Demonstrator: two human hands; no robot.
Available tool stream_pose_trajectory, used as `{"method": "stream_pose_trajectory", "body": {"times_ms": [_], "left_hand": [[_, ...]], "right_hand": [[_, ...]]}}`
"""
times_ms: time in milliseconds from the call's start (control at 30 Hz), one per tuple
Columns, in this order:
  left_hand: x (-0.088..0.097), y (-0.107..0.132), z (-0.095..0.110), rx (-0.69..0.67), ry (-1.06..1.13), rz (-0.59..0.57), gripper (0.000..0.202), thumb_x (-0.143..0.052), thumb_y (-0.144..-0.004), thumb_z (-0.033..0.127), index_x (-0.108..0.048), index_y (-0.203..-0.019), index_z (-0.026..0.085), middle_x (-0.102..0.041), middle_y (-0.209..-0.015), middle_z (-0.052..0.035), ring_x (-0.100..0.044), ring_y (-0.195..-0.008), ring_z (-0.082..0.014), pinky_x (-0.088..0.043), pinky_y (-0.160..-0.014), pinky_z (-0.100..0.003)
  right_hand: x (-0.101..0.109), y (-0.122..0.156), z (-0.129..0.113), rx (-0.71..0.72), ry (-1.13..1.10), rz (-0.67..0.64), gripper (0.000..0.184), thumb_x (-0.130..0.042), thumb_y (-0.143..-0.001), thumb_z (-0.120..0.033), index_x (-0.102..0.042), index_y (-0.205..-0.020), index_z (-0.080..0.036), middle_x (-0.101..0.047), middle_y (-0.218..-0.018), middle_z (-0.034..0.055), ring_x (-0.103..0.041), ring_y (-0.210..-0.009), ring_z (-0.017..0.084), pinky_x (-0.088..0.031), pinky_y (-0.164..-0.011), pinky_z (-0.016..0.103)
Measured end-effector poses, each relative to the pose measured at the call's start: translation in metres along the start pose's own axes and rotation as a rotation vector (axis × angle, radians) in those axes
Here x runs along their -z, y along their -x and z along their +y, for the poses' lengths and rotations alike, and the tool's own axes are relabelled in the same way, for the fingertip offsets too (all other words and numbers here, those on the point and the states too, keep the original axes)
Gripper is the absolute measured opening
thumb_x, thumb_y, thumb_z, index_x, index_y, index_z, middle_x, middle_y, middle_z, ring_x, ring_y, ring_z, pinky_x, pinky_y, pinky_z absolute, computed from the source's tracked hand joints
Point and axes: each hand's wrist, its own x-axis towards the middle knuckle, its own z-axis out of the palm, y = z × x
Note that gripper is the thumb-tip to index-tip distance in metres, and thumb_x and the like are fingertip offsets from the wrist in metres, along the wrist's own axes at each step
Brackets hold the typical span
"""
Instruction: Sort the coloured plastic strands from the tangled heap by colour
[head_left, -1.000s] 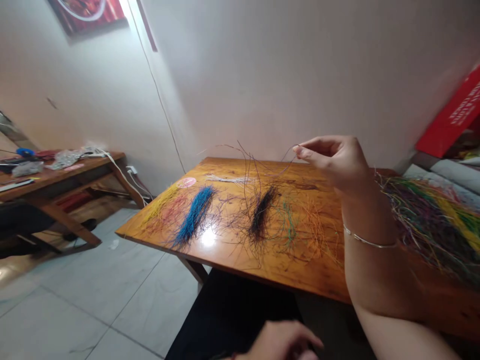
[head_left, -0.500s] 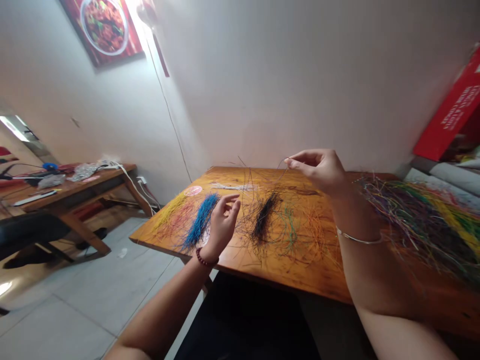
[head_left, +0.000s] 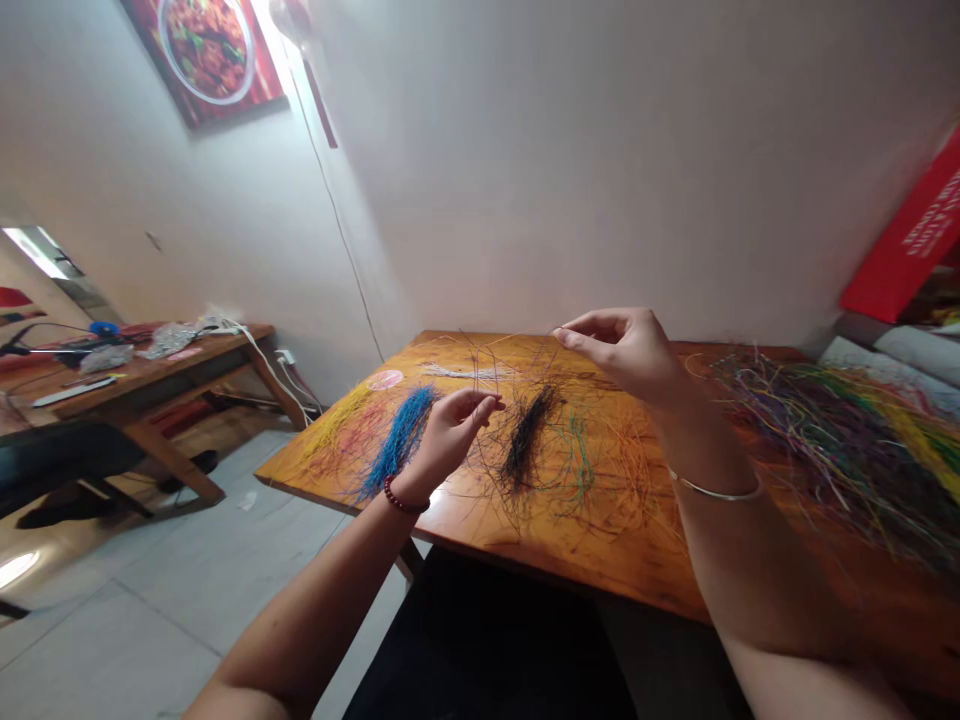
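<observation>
My right hand (head_left: 611,345) is raised over the back of the table, thumb and fingertips pinched on thin wires. Several fine dark and pale strands hang from that pinch toward the left. Closer to the table's middle, my left hand (head_left: 459,425) pinches thin wires of the same sort between thumb and forefinger. Left of it lies a blue wire bundle (head_left: 401,435). A black wire bundle (head_left: 529,435) rests below and between my hands. Green wires (head_left: 579,455) and orange wires (head_left: 637,460) are spread under my right forearm.
Yellow wires (head_left: 334,430) and reddish wires lie at the table's left end, with white wires (head_left: 472,372) at the back. A large mixed wire heap (head_left: 847,450) covers the right side. A red box (head_left: 907,225) stands beyond it. Another table (head_left: 150,390) is at far left.
My left hand has moved slightly up and right and closed its fingers on the wires. My right hand has come slightly left and lower, still pinching.
</observation>
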Motion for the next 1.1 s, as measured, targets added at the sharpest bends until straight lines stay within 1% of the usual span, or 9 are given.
{"method": "stream_pose_trajectory", "body": {"times_ms": [100, 200, 333, 467, 567, 633, 700, 867, 1100], "left_hand": [[0.000, 0.003, 0.003, 0.055, 0.064, -0.012, 0.036, -0.063, -0.092, 0.049, -0.073, -0.101, 0.016, -0.074, -0.097, -0.0104, -0.059, -0.068, -0.0128, -0.045, -0.055, -0.022], [-0.003, 0.005, 0.004, 0.081, 0.104, -0.020, 0.041, -0.058, -0.095, 0.051, -0.071, -0.111, 0.016, -0.074, -0.102, -0.0116, -0.059, -0.069, -0.0123, -0.045, -0.055, -0.021], [-0.008, 0.007, 0.000, 0.065, 0.093, -0.052, 0.042, -0.056, -0.096, 0.051, -0.069, -0.112, 0.015, -0.074, -0.105, -0.0120, -0.059, -0.068, -0.0120, -0.046, -0.057, -0.022], [-0.012, 0.008, -0.002, 0.037, 0.070, -0.090, 0.036, -0.060, -0.095, 0.045, -0.068, -0.113, 0.015, -0.074, -0.105, -0.0107, -0.060, -0.070, -0.0119, -0.048, -0.061, -0.023], [-0.014, 0.009, -0.002, 0.033, 0.058, -0.107, 0.031, -0.063, -0.094, 0.043, -0.069, -0.107, 0.015, -0.073, -0.103, -0.0103, -0.062, -0.072, -0.0126, -0.049, -0.063, -0.024], [-0.015, 0.008, -0.002, 0.030, 0.039, -0.090, 0.030, -0.063, -0.094, 0.043, -0.069, -0.098, 0.015, -0.073, -0.098, -0.0099, -0.063, -0.073, -0.0132, -0.050, -0.063, -0.024], [-0.014, 0.007, -0.002, 0.024, 0.013, -0.041, 0.031, -0.064, -0.093, 0.045, -0.070, -0.092, 0.015, -0.073, -0.093, -0.0093, -0.063, -0.072, -0.0137, -0.050, -0.063, -0.024], [-0.007, 0.003, 0.002, -0.010, 0.019, 0.093, 0.034, -0.068, -0.089, 0.047, -0.072, -0.094, 0.015, -0.073, -0.088, -0.0091, -0.063, -0.071, -0.0137, -0.049, -0.060, -0.023], [0.002, -0.003, 0.013, -0.023, 0.034, 0.133, 0.030, -0.070, -0.088, 0.045, -0.074, -0.095, 0.015, -0.072, -0.086, -0.0068, -0.059, -0.068, -0.0109, -0.047, -0.059, -0.021]], "right_hand": [[0.000, -0.001, 0.000, -0.001, 0.016, 0.000, 0.028, -0.077, -0.078, -0.045, -0.080, -0.084, -0.018, -0.071, -0.072, 0.0073, -0.060, -0.062, 0.016, -0.046, -0.052, 0.028], [0.000, -0.001, 0.000, 0.003, 0.021, 0.004, 0.024, -0.078, -0.079, -0.042, -0.079, -0.082, -0.018, -0.069, -0.071, 0.0075, -0.061, -0.065, 0.017, -0.048, -0.055, 0.030], [-0.001, -0.001, 0.001, 0.002, 0.016, 0.004, 0.023, -0.077, -0.080, -0.042, -0.078, -0.082, -0.019, -0.068, -0.070, 0.0071, -0.064, -0.070, 0.019, -0.051, -0.059, 0.032], [0.000, -0.001, 0.001, 0.002, 0.011, 0.003, 0.024, -0.077, -0.080, -0.043, -0.077, -0.082, -0.019, -0.068, -0.071, 0.0075, -0.065, -0.072, 0.020, -0.053, -0.061, 0.032], [0.000, -0.001, 0.000, 0.009, 0.014, 0.009, 0.024, -0.077, -0.080, -0.043, -0.077, -0.082, -0.019, -0.068, -0.071, 0.0077, -0.065, -0.072, 0.020, -0.053, -0.061, 0.033], [0.001, -0.001, -0.001, 0.011, 0.017, 0.014, 0.024, -0.078, -0.080, -0.043, -0.077, -0.081, -0.019, -0.068, -0.070, 0.0078, -0.064, -0.072, 0.020, -0.052, -0.060, 0.033], [0.002, 0.000, -0.003, 0.016, 0.021, 0.020, 0.024, -0.078, -0.079, -0.043, -0.077, -0.082, -0.019, -0.067, -0.070, 0.0077, -0.064, -0.072, 0.021, -0.052, -0.059, 0.032], [0.003, 0.000, -0.006, 0.004, 0.037, 0.008, 0.026, -0.079, -0.078, -0.041, -0.077, -0.085, -0.016, -0.067, -0.069, 0.0077, -0.063, -0.071, 0.019, -0.049, -0.058, 0.030], [0.002, 0.001, -0.005, -0.011, 0.045, -0.003, 0.028, -0.076, -0.079, -0.043, -0.080, -0.086, -0.015, -0.067, -0.068, 0.0071, -0.054, -0.060, 0.014, -0.040, -0.051, 0.027]]}}
